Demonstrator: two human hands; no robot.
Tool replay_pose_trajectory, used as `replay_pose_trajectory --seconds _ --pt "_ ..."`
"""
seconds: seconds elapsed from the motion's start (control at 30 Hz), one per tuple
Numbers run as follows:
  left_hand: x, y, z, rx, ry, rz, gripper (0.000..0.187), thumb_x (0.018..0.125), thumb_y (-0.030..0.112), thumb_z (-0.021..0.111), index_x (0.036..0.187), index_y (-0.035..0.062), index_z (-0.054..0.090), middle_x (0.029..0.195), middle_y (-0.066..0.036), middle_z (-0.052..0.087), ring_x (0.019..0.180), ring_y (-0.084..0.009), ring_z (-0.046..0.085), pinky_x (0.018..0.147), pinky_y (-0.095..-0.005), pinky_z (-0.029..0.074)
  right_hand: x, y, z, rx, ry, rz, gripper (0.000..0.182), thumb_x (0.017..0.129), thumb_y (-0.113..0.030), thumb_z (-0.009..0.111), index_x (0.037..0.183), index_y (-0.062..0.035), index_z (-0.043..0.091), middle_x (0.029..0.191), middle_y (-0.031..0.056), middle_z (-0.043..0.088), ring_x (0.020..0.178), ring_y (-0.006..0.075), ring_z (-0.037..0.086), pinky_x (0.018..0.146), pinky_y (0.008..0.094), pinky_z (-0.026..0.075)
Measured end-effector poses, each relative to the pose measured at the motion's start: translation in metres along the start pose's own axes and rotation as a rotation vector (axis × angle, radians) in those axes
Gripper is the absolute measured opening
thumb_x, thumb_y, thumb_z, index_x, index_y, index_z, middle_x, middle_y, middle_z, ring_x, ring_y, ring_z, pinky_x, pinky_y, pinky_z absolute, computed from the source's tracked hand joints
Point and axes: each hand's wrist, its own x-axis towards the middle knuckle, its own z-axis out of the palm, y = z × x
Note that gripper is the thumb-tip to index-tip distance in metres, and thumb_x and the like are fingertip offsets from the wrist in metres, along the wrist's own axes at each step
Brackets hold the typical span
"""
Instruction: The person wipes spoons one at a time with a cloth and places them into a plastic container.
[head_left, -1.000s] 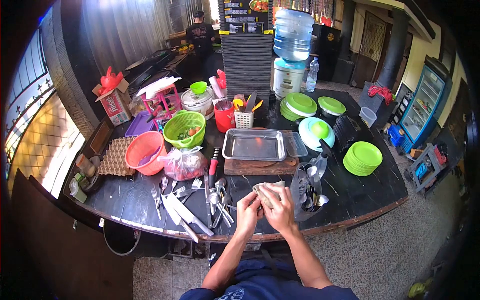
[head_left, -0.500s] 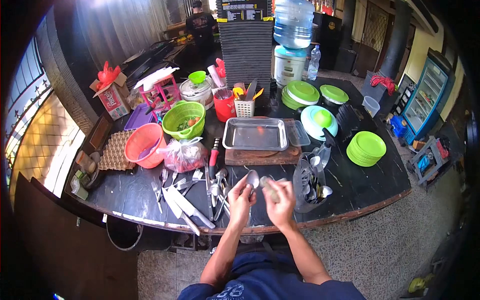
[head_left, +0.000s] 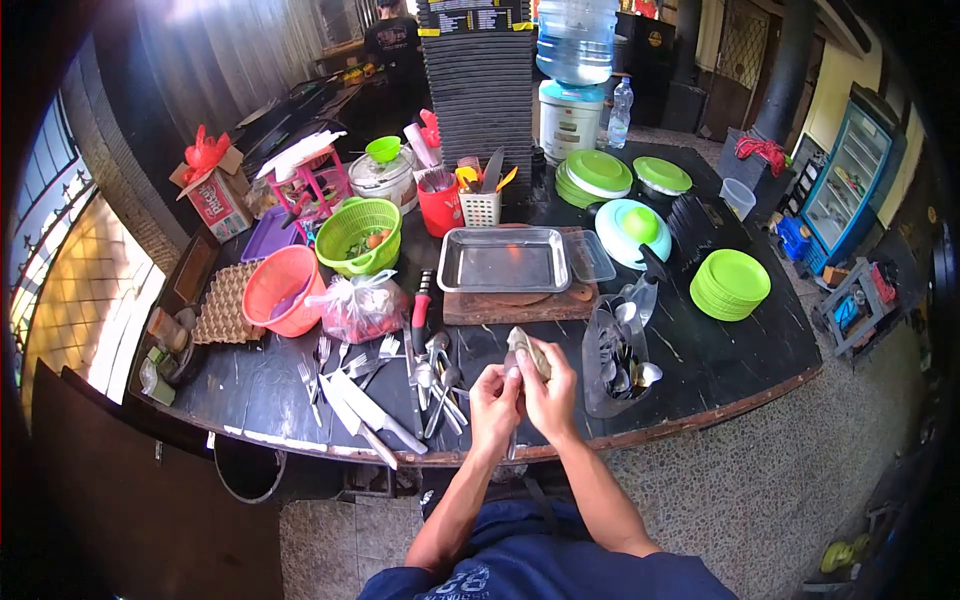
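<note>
Over the front edge of the table, my two hands are together. My left hand (head_left: 493, 408) is closed around a metal spoon (head_left: 513, 443), whose handle points down toward me. My right hand (head_left: 552, 393) grips a greyish cloth (head_left: 527, 350) and presses it against the spoon's bowl, which is mostly covered. To the left lie a loose pile of spoons (head_left: 437, 372), several forks (head_left: 310, 385) and two white-bladed kitchen knives (head_left: 372, 408). On the right, close to my right hand, a clear plastic container (head_left: 600, 402) holds several spoons.
Behind my hands, a metal tray (head_left: 505, 287) rests on a wooden board (head_left: 500, 310). Green plates (head_left: 731, 285) are stacked at right. At left are a pink basket (head_left: 285, 290), a green basket (head_left: 358, 235), a bagged item (head_left: 365, 308) and egg cartons (head_left: 228, 305). A person (head_left: 392, 40) stands far back.
My right hand has moved left with the cloth, from beside the spoon onto its bowl. The hands, apart before, now touch. The view has shifted slightly.
</note>
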Motion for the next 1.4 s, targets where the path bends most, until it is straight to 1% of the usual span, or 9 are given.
replay_pose_trajectory --seconds 0.03,0.17,0.43,0.63,0.7,0.73,0.8,1.07,1.4 --pt "0.001 0.0 0.0 -0.003 0.021 0.038 0.019 0.106 0.021 0.063 0.096 0.0056 0.06 0.072 0.001 0.061 0.053 -0.0045 0.05 0.045 -0.0218 0.035 -0.008 -0.006 -0.003 0.306 -0.113 0.449 0.024 0.104 -0.019 0.066 0.12 -0.0017 0.07 0.099 0.0016 0.07 0.086 0.007 0.062 0.072 0.027 0.05" --pt "0.008 0.002 -0.007 -0.039 0.091 0.193 0.029 0.106 0.026 0.065 0.085 0.0108 0.052 0.075 0.003 0.058 0.063 -0.0027 0.049 0.055 -0.0209 0.039 -0.026 0.005 0.005 0.581 -0.156 0.578 0.028 0.103 -0.021 0.067 0.123 -0.0026 0.068 0.104 -0.0038 0.069 0.091 0.0036 0.058 0.079 0.022 0.046" --pt "0.021 0.005 -0.02 0.071 0.155 0.286 0.025 0.106 0.024 0.065 0.087 0.0069 0.062 0.077 0.007 0.053 0.07 -0.0027 0.042 0.061 -0.0223 0.034 -0.059 0.007 0.008 0.273 -0.267 0.381 0.022 0.097 -0.009 0.07 0.116 0.0026 0.067 0.095 -0.0008 0.069 0.085 0.0058 0.059 0.073 0.0253 0.05" --pt "0.029 0.009 -0.019 0.006 0.159 0.244 0.025 0.103 0.023 0.069 0.088 0.0029 0.069 0.083 0.003 0.066 0.071 -0.0038 0.05 0.063 -0.0226 0.037 -0.054 0.002 -0.004 0.035 -0.303 0.234 0.024 0.086 -0.01 0.079 0.103 0.0035 0.069 0.077 0.0128 0.07 0.074 0.0093 0.064 0.065 0.0325 0.053" --pt "0.031 0.009 -0.023 -0.008 0.111 0.234 0.021 0.103 0.021 0.069 0.094 0.0019 0.073 0.083 0.003 0.067 0.071 -0.0035 0.05 0.063 -0.0219 0.038 -0.051 0.007 -0.008 -0.066 -0.3 0.163 0.025 0.085 -0.01 0.079 0.104 0.0025 0.07 0.082 0.0146 0.072 0.074 0.0166 0.07 0.067 0.0345 0.054" --pt "0.033 0.014 -0.025 0.025 0.03 0.11 0.019 0.102 0.019 0.069 0.098 0.0016 0.074 0.082 0.003 0.067 0.07 -0.0034 0.05 0.063 -0.0217 0.039 -0.045 0.001 -0.01 -0.146 -0.252 0.154 0.03 0.08 -0.012 0.079 0.105 0.0009 0.069 0.095 0.0204 0.072 0.085 0.0397 0.073 0.072 0.0426 0.057" --pt "0.035 0.023 -0.029 0.162 -0.087 -0.006 0.017 0.102 0.012 0.067 0.11 -0.0007 0.075 0.08 0.002 0.067 0.068 -0.0052 0.054 0.061 -0.0213 0.041 -0.038 0.008 -0.016 -0.19 -0.164 0.106 0.03 0.08 -0.011 0.08 0.106 -0.0013 0.071 0.097 0.0189 0.072 0.086 0.0384 0.073 0.072 0.0415 0.057" --pt "0.037 0.029 -0.031 -0.003 -0.042 0.16 0.01 0.098 -0.002 0.064 0.099 -0.0047 0.073 0.089 -0.01 0.073 0.068 -0.0118 0.062 0.062 -0.0268 0.053 -0.034 0.013 -0.02 -0.255 -0.259 -0.018 0.04 0.077 -0.007 0.082 0.114 -0.003 0.069 0.1 0.0155 0.071 0.087 0.0382 0.072 0.073 0.0435 0.057" --pt "0.05 0.026 -0.05 0.083 -0.018 0.217 0.009 0.098 -0.001 0.065 0.099 -0.0023 0.074 0.091 -0.008 0.075 0.074 -0.0098 0.063 0.066 -0.0241 0.048 -0.048 0.029 -0.026 -0.179 -0.303 -0.003 0.027 0.086 -0.011 0.08 0.11 -0.0003 0.07 0.096 0.0151 0.07 0.084 0.0371 0.072 0.071 0.0418 0.057"
